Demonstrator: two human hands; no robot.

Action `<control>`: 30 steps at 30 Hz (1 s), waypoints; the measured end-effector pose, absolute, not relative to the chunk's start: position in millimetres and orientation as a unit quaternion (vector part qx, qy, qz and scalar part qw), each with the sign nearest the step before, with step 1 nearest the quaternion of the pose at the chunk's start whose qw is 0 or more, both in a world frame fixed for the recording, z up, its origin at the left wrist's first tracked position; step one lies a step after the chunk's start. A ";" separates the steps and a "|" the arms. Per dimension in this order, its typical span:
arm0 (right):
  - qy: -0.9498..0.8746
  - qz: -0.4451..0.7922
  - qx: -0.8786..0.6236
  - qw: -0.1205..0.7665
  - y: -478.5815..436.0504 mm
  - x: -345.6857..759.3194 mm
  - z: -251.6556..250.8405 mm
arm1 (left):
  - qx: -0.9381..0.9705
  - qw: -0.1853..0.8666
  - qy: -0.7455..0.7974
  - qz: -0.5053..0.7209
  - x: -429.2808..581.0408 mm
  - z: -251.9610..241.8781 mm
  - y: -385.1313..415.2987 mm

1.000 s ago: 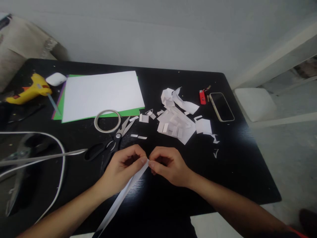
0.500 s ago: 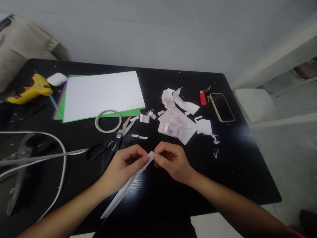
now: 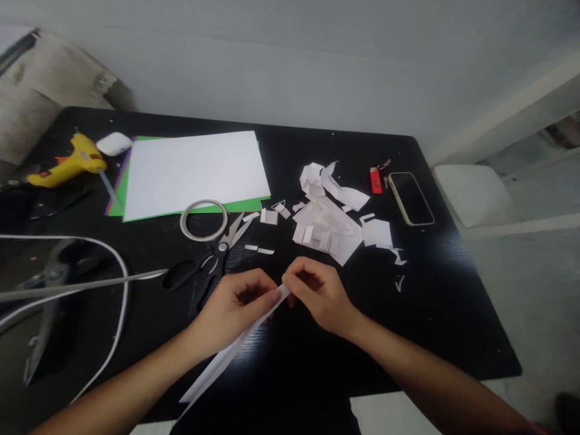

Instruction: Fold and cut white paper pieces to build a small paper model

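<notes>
A long folded strip of white paper (image 3: 235, 350) slants from the table's near edge up to my fingers. My left hand (image 3: 242, 305) pinches it close to its upper end, thumb on top. At the very tip, my right hand (image 3: 317, 293) closes thumb and forefinger on the same paper. Black-handled scissors (image 3: 222, 248) lie half open just beyond my left hand, with small paper scraps (image 3: 260, 249) near their blades. Past my right hand sits a heap of cut and folded white paper pieces (image 3: 328, 223).
White sheets (image 3: 194, 169) rest on green paper (image 3: 247, 208), with a tape roll (image 3: 183, 223) at their edge. A yellow glue gun (image 3: 75, 163), a white case (image 3: 114, 144) and a white cable (image 3: 122, 302) are at left. A red lighter (image 3: 375, 180) and phone (image 3: 412, 199) lie at right.
My right hand has moved from just beside the strip's end onto its tip. The strip has tilted slightly, and the whole view has shifted a little.
</notes>
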State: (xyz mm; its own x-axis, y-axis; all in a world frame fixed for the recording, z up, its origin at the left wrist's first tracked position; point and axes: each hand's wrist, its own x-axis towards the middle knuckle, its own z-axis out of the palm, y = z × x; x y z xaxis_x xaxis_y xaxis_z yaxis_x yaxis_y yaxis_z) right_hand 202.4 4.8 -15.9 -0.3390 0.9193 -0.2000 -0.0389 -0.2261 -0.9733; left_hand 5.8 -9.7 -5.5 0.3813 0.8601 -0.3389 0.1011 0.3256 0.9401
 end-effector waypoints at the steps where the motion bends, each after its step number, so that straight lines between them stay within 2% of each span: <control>1: -0.496 0.643 -0.444 0.379 5.8 203.1 -16.4 | 0.499 0.665 0.478 0.284 5.7 -5.2 -9.4; 7: -0.472 0.642 -0.449 0.404 8.7 204.7 -16.1 | 0.483 0.675 0.479 0.287 5.0 -5.4 -8.9; 16: -0.449 0.686 -0.437 0.368 5.8 201.6 -14.0 | 0.518 0.637 0.484 0.303 4.4 -10.7 -11.1; 30: -0.443 0.674 -0.444 0.390 5.3 199.8 -16.5 | 0.509 0.629 0.476 0.346 6.7 -10.0 -9.7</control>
